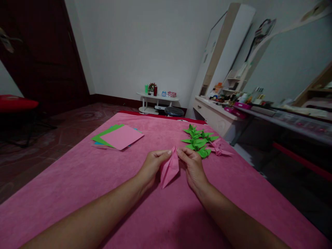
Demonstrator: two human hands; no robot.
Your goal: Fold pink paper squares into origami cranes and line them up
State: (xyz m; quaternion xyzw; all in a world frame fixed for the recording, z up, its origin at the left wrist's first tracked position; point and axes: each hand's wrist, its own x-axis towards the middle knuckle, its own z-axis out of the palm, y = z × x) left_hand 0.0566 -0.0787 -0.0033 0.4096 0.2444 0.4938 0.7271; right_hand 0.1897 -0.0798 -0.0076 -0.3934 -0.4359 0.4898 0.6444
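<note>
A sheet of pink origami paper [170, 169], folded into a narrow diamond, is held up over the pink cloth between my hands. My left hand [153, 164] pinches its left side near the top, thumb on the front face. At the upper right edge, my right hand [192, 164] has its thumb and fingers closed on the tip. Beyond my right hand lie several green folded paper cranes [198, 140] in a cluster. One pink paper crane [219, 148] rests at their right side.
A stack of square paper [123, 136], pink on top with green and blue beneath, lies at the left of the pink-covered surface [85, 183]. A low white table [158, 97] stands by the far wall. A dressing table [215, 110] with bottles is at the right.
</note>
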